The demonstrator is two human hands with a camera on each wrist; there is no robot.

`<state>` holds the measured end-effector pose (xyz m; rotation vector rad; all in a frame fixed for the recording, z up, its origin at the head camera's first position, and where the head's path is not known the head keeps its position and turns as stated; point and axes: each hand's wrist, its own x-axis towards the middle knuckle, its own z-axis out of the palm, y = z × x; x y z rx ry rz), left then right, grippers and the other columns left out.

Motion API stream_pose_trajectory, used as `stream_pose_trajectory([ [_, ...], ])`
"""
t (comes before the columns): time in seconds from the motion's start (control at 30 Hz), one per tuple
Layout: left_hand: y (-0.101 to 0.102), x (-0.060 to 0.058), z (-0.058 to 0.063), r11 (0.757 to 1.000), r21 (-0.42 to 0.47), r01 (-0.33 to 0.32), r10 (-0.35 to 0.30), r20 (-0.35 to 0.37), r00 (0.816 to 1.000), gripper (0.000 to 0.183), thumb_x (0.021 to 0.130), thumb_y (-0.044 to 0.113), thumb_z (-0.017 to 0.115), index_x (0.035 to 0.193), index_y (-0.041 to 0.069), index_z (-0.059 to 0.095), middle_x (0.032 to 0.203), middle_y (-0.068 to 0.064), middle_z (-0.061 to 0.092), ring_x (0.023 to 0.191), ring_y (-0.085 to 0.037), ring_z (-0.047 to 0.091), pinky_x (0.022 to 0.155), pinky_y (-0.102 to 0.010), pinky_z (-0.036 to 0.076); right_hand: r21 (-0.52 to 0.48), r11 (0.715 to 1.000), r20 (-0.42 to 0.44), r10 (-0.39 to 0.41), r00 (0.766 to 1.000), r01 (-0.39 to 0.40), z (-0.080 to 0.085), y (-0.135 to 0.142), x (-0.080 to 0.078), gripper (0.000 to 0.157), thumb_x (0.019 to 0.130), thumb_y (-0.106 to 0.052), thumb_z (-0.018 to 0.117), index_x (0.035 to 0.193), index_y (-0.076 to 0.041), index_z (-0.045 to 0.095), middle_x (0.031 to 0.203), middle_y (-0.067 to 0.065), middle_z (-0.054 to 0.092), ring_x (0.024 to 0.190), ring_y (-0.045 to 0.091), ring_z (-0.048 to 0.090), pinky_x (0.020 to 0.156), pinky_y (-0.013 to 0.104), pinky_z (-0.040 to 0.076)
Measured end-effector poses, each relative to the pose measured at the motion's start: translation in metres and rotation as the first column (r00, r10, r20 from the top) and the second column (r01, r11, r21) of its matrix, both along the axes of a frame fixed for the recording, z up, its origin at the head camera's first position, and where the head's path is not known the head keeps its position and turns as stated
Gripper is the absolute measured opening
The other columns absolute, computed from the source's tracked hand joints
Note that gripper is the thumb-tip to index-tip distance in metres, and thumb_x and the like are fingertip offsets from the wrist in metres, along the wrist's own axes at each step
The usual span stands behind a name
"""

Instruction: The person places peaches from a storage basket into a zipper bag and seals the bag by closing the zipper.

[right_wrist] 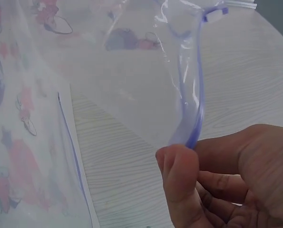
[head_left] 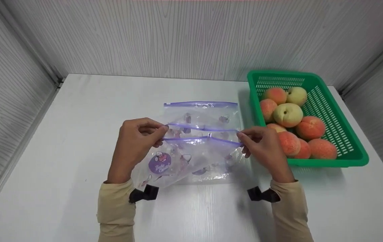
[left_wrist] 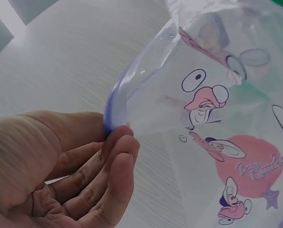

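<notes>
A clear zip bag (head_left: 159, 163) with a purple zip and cartoon prints is stretched between my two hands, its mouth parted. My left hand (head_left: 134, 144) pinches the left end of the zip between thumb and fingertips. At the other end, my right hand (head_left: 267, 146) pinches the purple strip the same way. A small slider (head_left: 209, 135) sits partway along the zip. Beneath the held bag, another zip bag (head_left: 200, 112) lies flat on the table, its purple zip toward the back. The held bag's printed side (left_wrist: 246, 161) hangs down in the left wrist view.
To the right stands a green plastic basket (head_left: 319, 163) with several peaches (head_left: 288, 115) in it, close to my right hand. Grey wood-grain panels (head_left: 178, 37) enclose the white table (head_left: 77, 107) at the back and on both sides.
</notes>
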<state>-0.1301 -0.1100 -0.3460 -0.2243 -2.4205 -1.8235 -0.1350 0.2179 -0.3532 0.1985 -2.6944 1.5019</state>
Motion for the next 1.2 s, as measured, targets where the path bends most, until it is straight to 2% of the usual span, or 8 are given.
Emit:
stream_pose_trajectory([
  [0.13,-0.006,0.002,0.001,1.000,-0.010,0.006,-0.006,0.011,1.000,0.012,0.092,0.013,0.076,0.095,0.002,0.078,0.082,-0.012,0.073,0.065,-0.022,0.071,0.066,-0.028,0.062,0.033,0.999,-0.025,0.005,1.000,-0.004,0.003,0.001,0.003,0.014,0.098,-0.009,0.068,0.097,0.003,0.075,0.075,0.018,0.067,0.057,0.019,0.063,0.053,0.026,0.059],
  [0.23,-0.001,0.003,0.002,1.000,0.006,0.017,-0.017,0.002,1.000,0.012,0.091,0.014,0.077,0.095,0.003,0.077,0.081,-0.012,0.073,0.065,-0.022,0.071,0.066,-0.029,0.062,0.036,0.999,-0.040,0.008,0.999,-0.007,0.004,0.002,0.004,0.015,0.098,-0.010,0.068,0.097,0.003,0.075,0.076,0.017,0.067,0.058,0.020,0.063,0.053,0.026,0.059],
  [0.47,0.024,0.003,0.002,0.991,0.046,0.127,-0.130,0.070,0.989,0.017,0.091,0.014,0.076,0.100,0.001,0.075,0.086,-0.011,0.074,0.074,-0.025,0.073,0.068,-0.032,0.063,-0.022,1.000,-0.021,-0.016,1.000,0.016,0.005,0.005,0.004,0.016,0.097,-0.011,0.069,0.100,0.003,0.076,0.078,0.013,0.069,0.059,0.020,0.066,0.056,0.028,0.061],
  [0.7,0.030,0.002,0.001,0.996,0.007,0.087,-0.087,0.088,0.992,0.015,0.092,0.019,0.077,0.093,0.004,0.080,0.080,-0.009,0.072,0.072,-0.028,0.072,0.069,-0.030,0.063,-0.011,1.000,-0.002,-0.006,1.000,0.006,0.002,0.004,0.001,0.016,0.098,-0.011,0.068,0.103,0.003,0.075,0.081,0.013,0.069,0.063,0.020,0.067,0.060,0.027,0.061],
  [0.87,0.034,0.001,-0.002,0.988,0.123,0.094,-0.106,0.100,0.989,0.014,0.092,0.012,0.076,0.096,-0.001,0.078,0.085,-0.014,0.073,0.073,-0.027,0.072,0.071,-0.032,0.064,-0.016,1.000,-0.002,0.003,1.000,-0.003,0.000,0.002,0.000,0.015,0.098,-0.010,0.067,0.102,0.003,0.075,0.081,0.013,0.069,0.064,0.022,0.067,0.061,0.026,0.061],
  [1.03,0.043,-0.003,-0.005,0.951,0.282,0.127,-0.165,0.115,0.980,0.015,0.094,0.006,0.073,0.101,-0.006,0.074,0.088,-0.014,0.073,0.074,-0.021,0.072,0.074,-0.033,0.064,-0.042,0.999,-0.002,0.007,1.000,-0.007,0.000,0.000,0.000,0.015,0.098,-0.009,0.068,0.101,0.004,0.075,0.078,0.013,0.069,0.063,0.023,0.067,0.059,0.028,0.062],
  [1.13,0.046,-0.003,-0.006,0.934,0.319,0.161,-0.205,0.109,0.973,0.018,0.095,0.007,0.071,0.106,-0.007,0.072,0.089,-0.013,0.072,0.075,-0.022,0.071,0.075,-0.034,0.064,-0.052,0.999,-0.005,0.000,1.000,-0.001,0.000,0.000,0.000,0.014,0.097,-0.007,0.068,0.101,0.005,0.075,0.077,0.013,0.068,0.061,0.021,0.067,0.059,0.029,0.062],
  [1.2,0.045,-0.003,-0.006,0.935,0.316,0.160,-0.201,0.103,0.974,0.017,0.096,0.008,0.071,0.105,-0.006,0.073,0.088,-0.013,0.072,0.074,-0.023,0.071,0.073,-0.034,0.064,-0.053,0.999,-0.006,-0.006,1.000,0.006,0.001,0.001,0.000,0.014,0.097,-0.007,0.068,0.100,0.005,0.074,0.077,0.013,0.068,0.060,0.020,0.066,0.058,0.028,0.062],
])
